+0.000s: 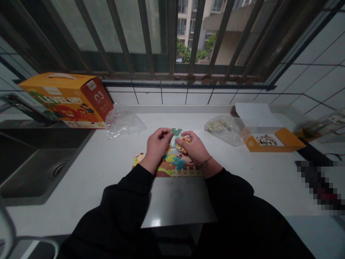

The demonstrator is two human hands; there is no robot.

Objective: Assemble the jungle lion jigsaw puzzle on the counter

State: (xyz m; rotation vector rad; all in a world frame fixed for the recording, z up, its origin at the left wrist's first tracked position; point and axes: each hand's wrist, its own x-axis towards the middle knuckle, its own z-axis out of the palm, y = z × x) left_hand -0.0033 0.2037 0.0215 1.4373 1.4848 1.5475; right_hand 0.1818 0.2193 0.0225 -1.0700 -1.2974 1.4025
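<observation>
Barred window (198, 36), building (187, 18) beyond, white tiled wall (174, 97) with dark grout, pale countertop (81, 180), dark sink (32, 176) at left

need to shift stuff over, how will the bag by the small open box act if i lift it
The bag would likely be floppy, as its clear film is crumpled. It will probably be heavier at the end away from the box, where pieces are bunched. Those pieces may shift about, since the film looks loose.
</observation>
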